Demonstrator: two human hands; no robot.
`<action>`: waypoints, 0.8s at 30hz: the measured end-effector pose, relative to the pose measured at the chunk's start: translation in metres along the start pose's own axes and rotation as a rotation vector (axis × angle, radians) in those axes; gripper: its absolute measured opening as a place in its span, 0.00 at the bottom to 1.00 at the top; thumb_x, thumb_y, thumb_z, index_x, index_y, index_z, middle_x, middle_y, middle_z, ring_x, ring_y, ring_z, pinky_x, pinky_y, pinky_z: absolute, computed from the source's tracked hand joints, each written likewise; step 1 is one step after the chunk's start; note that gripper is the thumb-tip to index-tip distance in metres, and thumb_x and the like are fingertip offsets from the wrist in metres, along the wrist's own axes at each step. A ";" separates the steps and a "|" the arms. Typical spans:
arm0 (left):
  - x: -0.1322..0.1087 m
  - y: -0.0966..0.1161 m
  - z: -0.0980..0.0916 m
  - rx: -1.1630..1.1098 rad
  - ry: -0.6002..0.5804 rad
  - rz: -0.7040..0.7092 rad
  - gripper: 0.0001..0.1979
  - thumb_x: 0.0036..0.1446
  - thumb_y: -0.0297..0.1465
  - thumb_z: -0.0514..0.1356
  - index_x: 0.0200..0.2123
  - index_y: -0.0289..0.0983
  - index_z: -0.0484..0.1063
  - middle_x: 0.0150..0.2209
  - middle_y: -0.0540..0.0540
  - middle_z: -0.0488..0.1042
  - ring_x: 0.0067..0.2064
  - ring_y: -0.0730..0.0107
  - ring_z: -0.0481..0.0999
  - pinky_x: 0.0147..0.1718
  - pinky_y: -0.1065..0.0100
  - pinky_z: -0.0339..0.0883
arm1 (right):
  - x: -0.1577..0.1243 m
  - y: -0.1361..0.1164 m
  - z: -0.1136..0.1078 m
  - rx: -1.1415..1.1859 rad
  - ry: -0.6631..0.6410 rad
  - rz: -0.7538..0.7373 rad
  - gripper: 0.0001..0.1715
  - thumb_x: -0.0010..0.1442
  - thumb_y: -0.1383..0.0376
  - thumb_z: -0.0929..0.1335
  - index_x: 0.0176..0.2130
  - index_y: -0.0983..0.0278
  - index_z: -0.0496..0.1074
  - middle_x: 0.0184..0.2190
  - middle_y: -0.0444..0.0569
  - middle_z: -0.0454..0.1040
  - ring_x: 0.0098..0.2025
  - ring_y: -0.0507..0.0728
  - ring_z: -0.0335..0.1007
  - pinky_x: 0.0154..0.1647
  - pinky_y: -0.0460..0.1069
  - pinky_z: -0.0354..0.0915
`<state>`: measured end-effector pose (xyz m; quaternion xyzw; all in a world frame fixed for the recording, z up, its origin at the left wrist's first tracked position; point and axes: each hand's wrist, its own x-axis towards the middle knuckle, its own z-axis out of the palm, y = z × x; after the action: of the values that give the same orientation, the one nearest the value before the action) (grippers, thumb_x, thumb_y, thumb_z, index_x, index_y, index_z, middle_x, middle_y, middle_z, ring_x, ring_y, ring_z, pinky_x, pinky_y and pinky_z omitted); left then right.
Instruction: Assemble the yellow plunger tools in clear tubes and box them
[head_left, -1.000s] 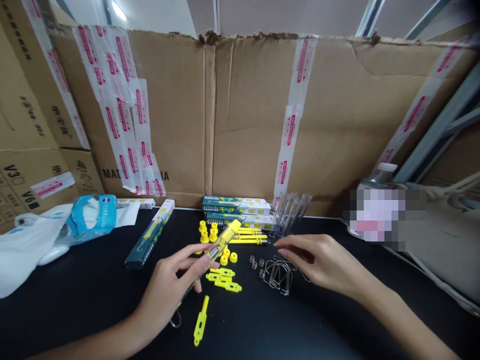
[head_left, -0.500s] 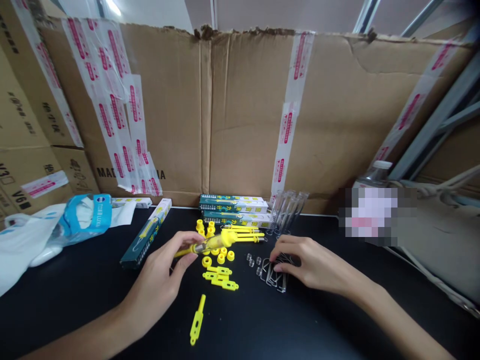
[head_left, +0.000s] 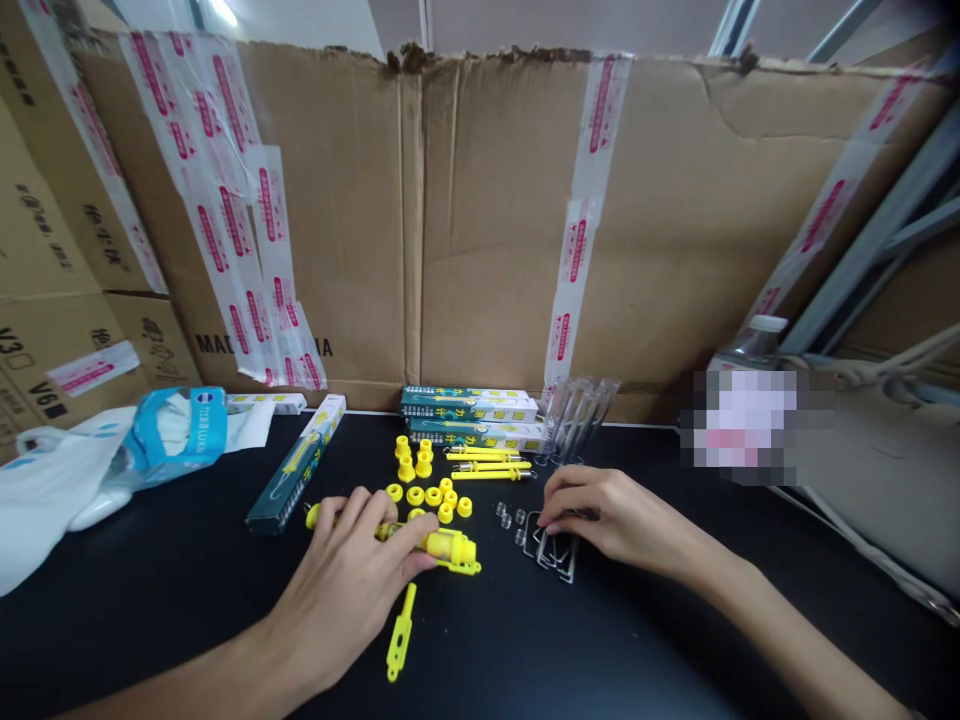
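Observation:
My left hand is shut on a clear tube with a yellow cap, pressing it low over the black table. A yellow end sticks out past my fingers. Yellow rings lie just beyond it, and a flat yellow plastic piece lies nearer me. My right hand is over a heap of bent wire clips, fingertips on them. Whether it grips one is hidden. Small clear beads sit to its left.
Yellow rods lie before stacked printed boxes. Clear tubes lean behind my right hand. A dark green box lies left. A white bag, a bottle and a cardboard wall surround the table.
My left hand has lowered and turned the tube from a raised, slanted pose to lying nearly flat. It now covers the flat yellow pieces seen earlier. My right hand stays on the clips.

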<state>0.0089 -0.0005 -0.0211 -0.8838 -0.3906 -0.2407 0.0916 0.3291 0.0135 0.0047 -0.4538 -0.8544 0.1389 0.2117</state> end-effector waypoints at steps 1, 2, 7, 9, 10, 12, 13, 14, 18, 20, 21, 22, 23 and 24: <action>0.001 0.001 0.000 -0.012 0.000 0.004 0.10 0.70 0.33 0.52 0.48 0.44 0.71 0.37 0.47 0.70 0.39 0.58 0.67 0.39 0.57 0.55 | 0.000 0.001 0.001 0.010 0.003 -0.004 0.11 0.62 0.68 0.69 0.34 0.56 0.82 0.36 0.47 0.77 0.34 0.55 0.76 0.37 0.49 0.68; 0.001 0.001 0.000 -0.034 0.005 0.018 0.09 0.70 0.30 0.52 0.47 0.42 0.71 0.38 0.47 0.71 0.40 0.58 0.67 0.41 0.56 0.56 | 0.000 0.001 0.001 0.021 0.006 -0.008 0.12 0.62 0.68 0.68 0.34 0.56 0.82 0.36 0.47 0.78 0.34 0.55 0.76 0.37 0.49 0.68; 0.006 0.003 -0.004 -0.193 0.070 0.155 0.10 0.68 0.21 0.48 0.44 0.35 0.67 0.39 0.44 0.73 0.41 0.59 0.70 0.42 0.59 0.62 | 0.002 0.004 -0.003 0.097 0.009 -0.016 0.12 0.61 0.70 0.68 0.31 0.59 0.81 0.35 0.48 0.78 0.38 0.56 0.75 0.40 0.50 0.68; 0.007 0.004 -0.005 -0.204 0.091 0.175 0.10 0.68 0.20 0.48 0.45 0.35 0.66 0.38 0.44 0.74 0.38 0.60 0.71 0.38 0.61 0.64 | 0.001 0.005 -0.007 0.133 0.015 0.006 0.10 0.62 0.67 0.68 0.31 0.60 0.80 0.34 0.48 0.79 0.38 0.57 0.75 0.40 0.50 0.69; 0.007 0.004 -0.005 -0.193 0.100 0.178 0.10 0.68 0.21 0.48 0.46 0.35 0.66 0.38 0.45 0.75 0.37 0.61 0.72 0.36 0.61 0.64 | 0.001 0.005 -0.010 0.143 0.018 0.021 0.10 0.63 0.65 0.68 0.31 0.61 0.79 0.33 0.48 0.79 0.37 0.56 0.75 0.39 0.50 0.69; 0.006 0.006 -0.006 -0.164 0.115 0.175 0.08 0.69 0.24 0.50 0.48 0.35 0.66 0.40 0.44 0.76 0.36 0.60 0.74 0.36 0.60 0.66 | -0.001 0.002 -0.013 0.216 0.029 0.087 0.11 0.64 0.60 0.68 0.32 0.62 0.76 0.30 0.47 0.79 0.31 0.55 0.75 0.30 0.48 0.69; 0.005 0.007 -0.006 -0.156 0.120 0.171 0.08 0.69 0.25 0.51 0.49 0.35 0.66 0.41 0.44 0.76 0.37 0.60 0.75 0.36 0.60 0.67 | -0.002 0.000 -0.013 0.299 0.033 0.134 0.13 0.64 0.57 0.68 0.32 0.62 0.74 0.28 0.47 0.79 0.28 0.54 0.73 0.25 0.46 0.68; 0.005 0.007 -0.005 -0.153 0.123 0.167 0.09 0.69 0.26 0.51 0.50 0.35 0.66 0.41 0.44 0.77 0.37 0.60 0.76 0.36 0.60 0.68 | -0.003 -0.004 -0.013 0.408 0.033 0.182 0.14 0.63 0.54 0.69 0.32 0.62 0.72 0.27 0.47 0.78 0.25 0.53 0.71 0.20 0.45 0.66; 0.002 0.008 -0.004 -0.140 0.112 0.155 0.11 0.70 0.28 0.50 0.52 0.36 0.66 0.39 0.44 0.77 0.37 0.60 0.78 0.33 0.62 0.72 | 0.000 -0.027 0.003 0.814 0.034 0.270 0.19 0.60 0.51 0.71 0.33 0.63 0.69 0.25 0.44 0.74 0.20 0.49 0.67 0.16 0.43 0.66; 0.002 0.008 -0.003 -0.111 0.108 0.153 0.11 0.70 0.28 0.49 0.52 0.35 0.65 0.39 0.44 0.77 0.37 0.59 0.78 0.32 0.61 0.72 | 0.003 -0.040 0.015 0.898 0.040 0.270 0.19 0.60 0.51 0.71 0.34 0.63 0.69 0.25 0.44 0.73 0.22 0.49 0.68 0.18 0.43 0.69; 0.003 0.008 -0.002 -0.094 0.103 0.156 0.11 0.70 0.27 0.49 0.52 0.35 0.65 0.39 0.44 0.78 0.36 0.59 0.79 0.32 0.60 0.72 | 0.005 -0.044 0.020 0.914 0.039 0.272 0.19 0.60 0.50 0.71 0.35 0.64 0.69 0.26 0.43 0.72 0.22 0.49 0.68 0.18 0.43 0.69; 0.003 0.008 -0.002 -0.075 0.096 0.162 0.11 0.70 0.26 0.49 0.52 0.34 0.66 0.39 0.44 0.78 0.36 0.58 0.79 0.31 0.59 0.72 | 0.007 -0.047 0.025 0.916 0.052 0.274 0.19 0.60 0.50 0.71 0.35 0.64 0.69 0.26 0.43 0.71 0.22 0.49 0.68 0.18 0.43 0.69; 0.003 0.008 -0.002 -0.054 0.087 0.170 0.11 0.70 0.25 0.49 0.52 0.34 0.66 0.38 0.44 0.78 0.35 0.58 0.78 0.30 0.59 0.72 | 0.009 -0.049 0.029 0.911 0.063 0.277 0.20 0.60 0.50 0.71 0.35 0.64 0.69 0.25 0.42 0.70 0.22 0.49 0.67 0.18 0.43 0.69; 0.003 0.008 -0.002 -0.033 0.078 0.176 0.12 0.69 0.25 0.49 0.52 0.34 0.66 0.38 0.44 0.78 0.35 0.57 0.78 0.30 0.58 0.72 | 0.010 -0.049 0.032 0.897 0.077 0.283 0.20 0.60 0.49 0.71 0.35 0.64 0.69 0.25 0.42 0.69 0.22 0.49 0.67 0.18 0.43 0.69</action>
<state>0.0154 -0.0044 -0.0176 -0.9060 -0.3034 -0.2726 0.1129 0.2738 -0.0063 0.0004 -0.4343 -0.6313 0.5050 0.3973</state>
